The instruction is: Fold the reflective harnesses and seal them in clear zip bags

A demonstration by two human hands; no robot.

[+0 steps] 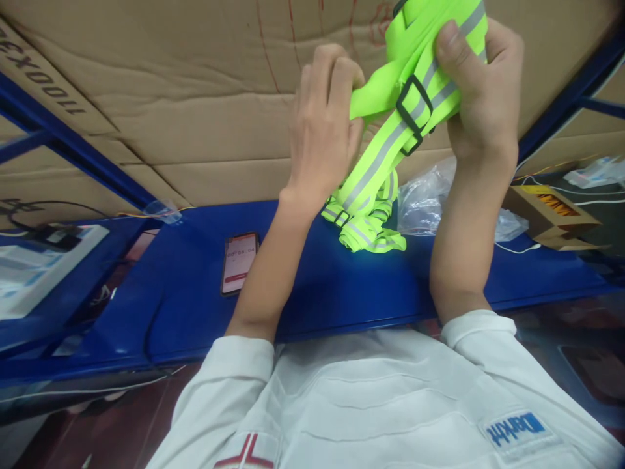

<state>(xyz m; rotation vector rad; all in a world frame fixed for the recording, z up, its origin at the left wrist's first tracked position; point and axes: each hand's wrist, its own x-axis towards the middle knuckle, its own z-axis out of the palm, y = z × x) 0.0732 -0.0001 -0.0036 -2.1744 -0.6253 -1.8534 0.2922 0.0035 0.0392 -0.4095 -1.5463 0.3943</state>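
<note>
Both my hands are raised in front of a cardboard wall, holding a neon-yellow reflective strap vest (390,124) with grey stripes and a black plastic buckle. My left hand (325,124) is closed, pinching a fold of the yellow fabric at its left side. My right hand (481,91) grips the upper part, thumb pressed across the striped band near the buckle. The lower end of the vest hangs down and bunches on the blue metal shelf (312,286).
A phone (238,262) with a lit screen lies on the shelf left of my arms. A crumpled clear plastic bag (424,205) sits behind the vest. A small open cardboard box (551,212) stands at right. Flattened cardboard (195,98) backs the shelf.
</note>
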